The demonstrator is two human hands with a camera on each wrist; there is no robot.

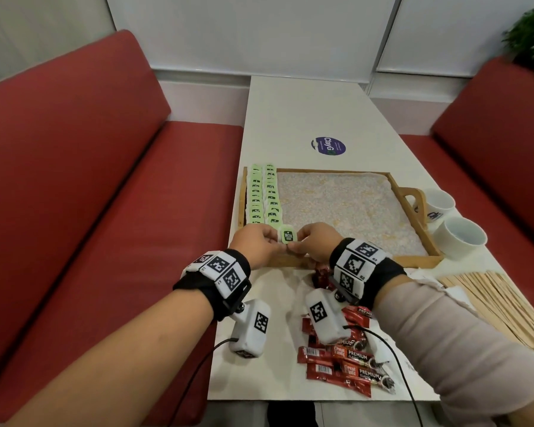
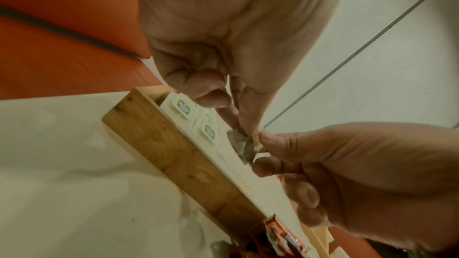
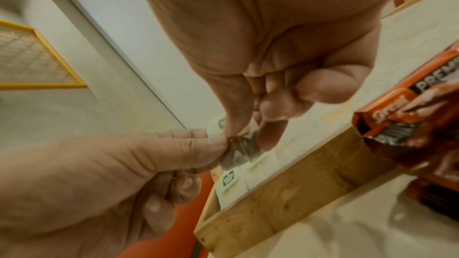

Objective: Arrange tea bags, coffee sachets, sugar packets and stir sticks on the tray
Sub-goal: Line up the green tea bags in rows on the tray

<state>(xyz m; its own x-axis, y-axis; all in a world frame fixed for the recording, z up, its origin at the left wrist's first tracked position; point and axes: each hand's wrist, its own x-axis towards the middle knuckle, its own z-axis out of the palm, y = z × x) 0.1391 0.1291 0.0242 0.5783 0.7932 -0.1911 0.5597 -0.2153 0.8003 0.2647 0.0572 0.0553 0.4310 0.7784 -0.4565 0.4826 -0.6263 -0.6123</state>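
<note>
Tea bag (image 1: pixel 288 236) pinched between left hand (image 1: pixel 256 241) and right hand (image 1: pixel 316 241), centre of head view, above near-left corner of tray (image 1: pixel 413 208). Bag judged light, soft, easily torn; best held by edges or tag. Two bag rows laid along tray's left side.

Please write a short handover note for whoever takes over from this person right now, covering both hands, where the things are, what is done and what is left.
Left hand and right hand: both pinch one tea bag between them, just above the near left corner of the tray.
Done: two rows of tea bags lie along the tray's left side.
Left: place the held tea bag. The coffee sachets sit in a pile on the table in front of the tray; the stir sticks lie at the right. None of these is on the tray yet. Sugar packets cannot be made out.
</note>
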